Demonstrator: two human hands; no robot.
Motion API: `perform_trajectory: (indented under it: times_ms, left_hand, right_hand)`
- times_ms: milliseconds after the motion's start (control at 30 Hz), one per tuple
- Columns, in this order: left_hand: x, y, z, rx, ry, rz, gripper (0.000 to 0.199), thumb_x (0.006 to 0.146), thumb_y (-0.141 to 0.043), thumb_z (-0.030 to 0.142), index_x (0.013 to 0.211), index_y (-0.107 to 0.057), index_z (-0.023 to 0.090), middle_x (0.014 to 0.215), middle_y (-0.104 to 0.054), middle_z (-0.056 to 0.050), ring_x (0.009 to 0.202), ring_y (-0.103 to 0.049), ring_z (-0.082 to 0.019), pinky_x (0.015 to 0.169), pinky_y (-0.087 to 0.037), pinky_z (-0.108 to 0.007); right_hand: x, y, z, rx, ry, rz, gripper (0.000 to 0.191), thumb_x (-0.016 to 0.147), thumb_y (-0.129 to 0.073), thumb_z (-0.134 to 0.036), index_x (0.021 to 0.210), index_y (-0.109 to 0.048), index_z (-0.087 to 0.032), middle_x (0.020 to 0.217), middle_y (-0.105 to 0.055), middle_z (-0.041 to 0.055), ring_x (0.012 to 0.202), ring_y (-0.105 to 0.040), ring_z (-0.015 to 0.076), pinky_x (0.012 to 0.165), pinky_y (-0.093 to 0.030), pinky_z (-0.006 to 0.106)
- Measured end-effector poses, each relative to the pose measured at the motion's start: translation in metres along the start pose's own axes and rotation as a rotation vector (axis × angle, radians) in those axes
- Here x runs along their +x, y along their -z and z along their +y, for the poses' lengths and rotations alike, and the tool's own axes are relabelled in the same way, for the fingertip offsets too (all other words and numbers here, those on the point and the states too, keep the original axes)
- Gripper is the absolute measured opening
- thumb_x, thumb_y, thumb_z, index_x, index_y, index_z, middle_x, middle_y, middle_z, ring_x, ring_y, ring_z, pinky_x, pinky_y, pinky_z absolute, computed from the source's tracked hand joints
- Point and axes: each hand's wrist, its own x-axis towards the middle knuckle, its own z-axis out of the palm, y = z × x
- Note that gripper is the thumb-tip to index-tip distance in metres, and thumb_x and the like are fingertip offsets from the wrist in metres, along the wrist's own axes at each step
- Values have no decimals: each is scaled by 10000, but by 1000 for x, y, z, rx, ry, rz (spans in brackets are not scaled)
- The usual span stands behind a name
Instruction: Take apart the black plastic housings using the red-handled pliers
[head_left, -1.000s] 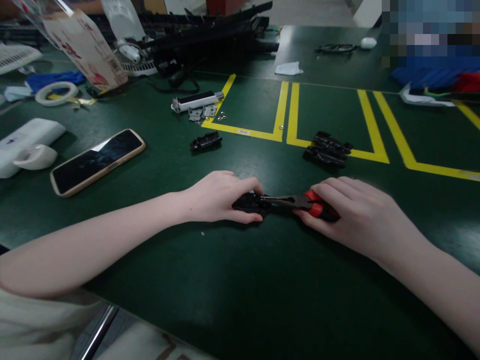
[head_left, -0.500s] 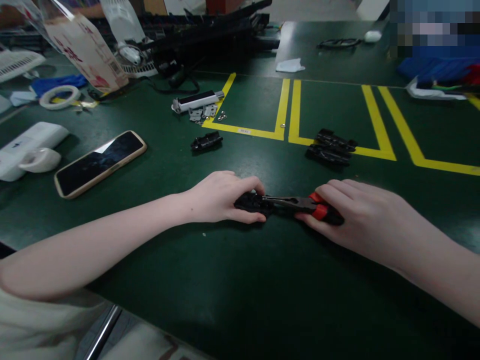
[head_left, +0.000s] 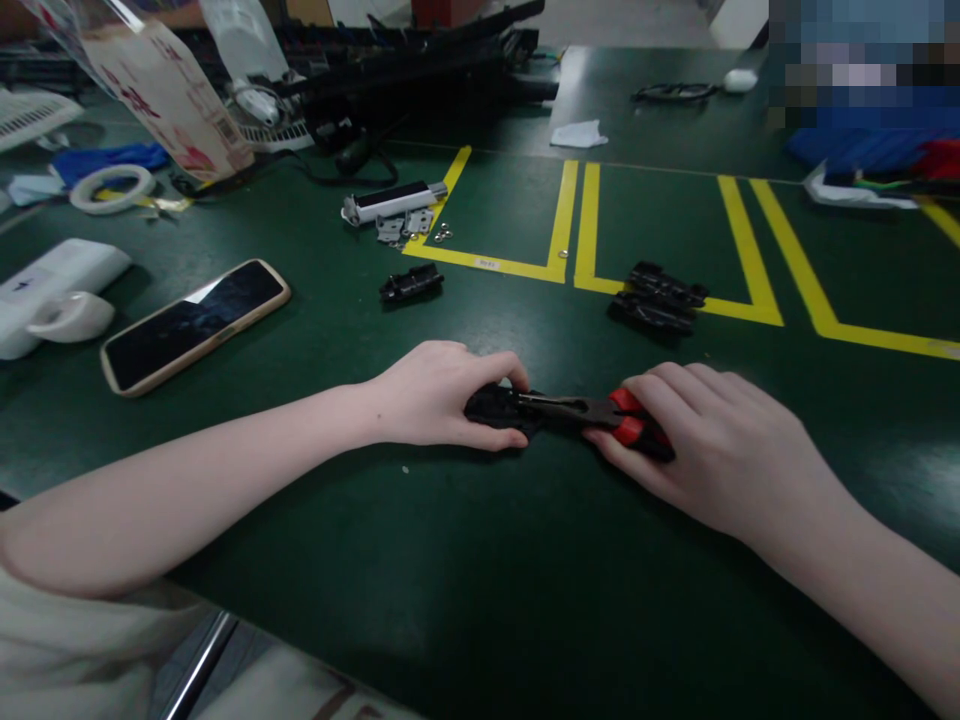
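My left hand (head_left: 442,395) is closed round a small black part (head_left: 495,404) on the green table, thumb on the near side and index finger on the far side. From the right, my right hand (head_left: 712,430) grips pliers (head_left: 628,417) with red and black handles. Their long dark jaws point left and reach the black part between my left fingertips; what the tips pinch is too small to tell. Beyond my left hand lies a similar black part (head_left: 412,284), and further right are black parts (head_left: 656,298) side by side across a yellow tape line.
A phone (head_left: 196,325), a white device (head_left: 60,285) and a tape roll (head_left: 112,189) are on the left. Metal brackets (head_left: 403,226) and small rings lie by a white-and-black part (head_left: 395,202). Dark equipment (head_left: 420,80) stands behind. A blurred person (head_left: 862,70) is at the back right.
The pliers and my right hand have shifted slightly left, with the handles tilting a little more. My left hand keeps its hold on the black part. The whole view has moved slightly.
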Motion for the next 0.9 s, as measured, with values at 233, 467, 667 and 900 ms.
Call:
perform_trajectory:
  times_ms: [233, 467, 667, 900]
  left_hand:
    - [0, -1, -1, 16, -9, 3, 452, 871, -669, 562, 1157, -607, 217, 871, -705, 7, 701, -598, -148, 667, -365, -245]
    - [0, 0, -1, 7, -12, -7, 449, 880, -665, 557, 1162, -607, 212, 864, -700, 9, 695, -597, -143, 670, -369, -245]
    - [-1, 0, -2, 17, -37, 10, 454, 879, -664, 567, 1153, -609, 209, 816, -679, 16, 668, -580, -138, 648, -353, -239]
    - [3, -3, -2, 41, -22, -2, 467, 896, -636, 584, 1171, -590, 210, 842, -701, 1, 670, -606, -151, 626, -364, -242]
  right_hand:
    - [-3, -3, 4, 24, 13, 24, 384, 958, -474, -490, 950, -611, -132, 850, -652, 145, 725, -605, 254, 586, -423, 359]
    - [-5, -5, 5, 104, -32, 24, 401, 949, -487, -533, 942, -616, -153, 876, -645, 140, 715, -594, 240, 572, -424, 356]
    - [-6, -3, 6, 101, -20, 44, 493, 950, -456, -604, 957, -611, -136, 938, -618, 139, 668, -558, 185, 533, -457, 318]
    - [-2, -4, 12, 99, -21, 26, 474, 1009, -354, -537, 945, -631, -157, 892, -638, 122, 678, -578, 187, 555, -471, 319]
